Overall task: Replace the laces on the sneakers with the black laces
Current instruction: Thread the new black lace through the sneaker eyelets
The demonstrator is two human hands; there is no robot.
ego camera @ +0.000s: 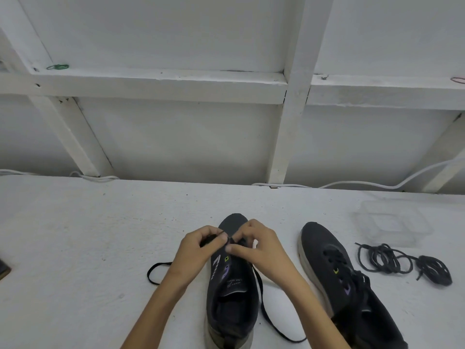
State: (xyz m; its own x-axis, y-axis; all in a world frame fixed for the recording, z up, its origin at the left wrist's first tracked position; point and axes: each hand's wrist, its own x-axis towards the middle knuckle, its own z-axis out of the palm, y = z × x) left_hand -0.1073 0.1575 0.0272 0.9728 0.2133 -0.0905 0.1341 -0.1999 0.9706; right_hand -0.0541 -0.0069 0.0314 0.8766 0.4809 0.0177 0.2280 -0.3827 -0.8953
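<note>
Two dark sneakers on a white surface, head view, looking down over both forearms.

- Centre sneaker: toe pointing away from the person, heel at the bottom edge of the frame. Tongue exposed, with white, green and purple marks on it. The upper eyelets look unlaced.
- Left hand: over the left side of the centre sneaker's forefoot, fingers curled, pinching the black lace close to the front eyelets.
- Right hand: over the right side of the same forefoot. Thumb and forefinger are pressed together on the lace just beside the left hand's fingertips. The two hands nearly meet above the shoe.
- The black lace is flat. One end loops out onto the surface to the left of the sneaker and passes under the left wrist. The other end runs down the right side of the shoe, under the right forearm, and trails toward the near edge. How many eyelets it passes through is hidden by the fingers.
- Second sneaker: right of the first, apart from it, toe away and angled slightly left, laced with dark laces.
- Bundle of dark laces: loose and tangled, lying on the surface right of the second sneaker.
- Clear container: behind the bundle, toward the far edge.
- White cable: runs along the back of the surface.
- White wooden frame: stands behind the surface. A green rubber band rests on its horizontal rail.
- Dark object: cut off by the left edge, cannot tell what it is.
</note>
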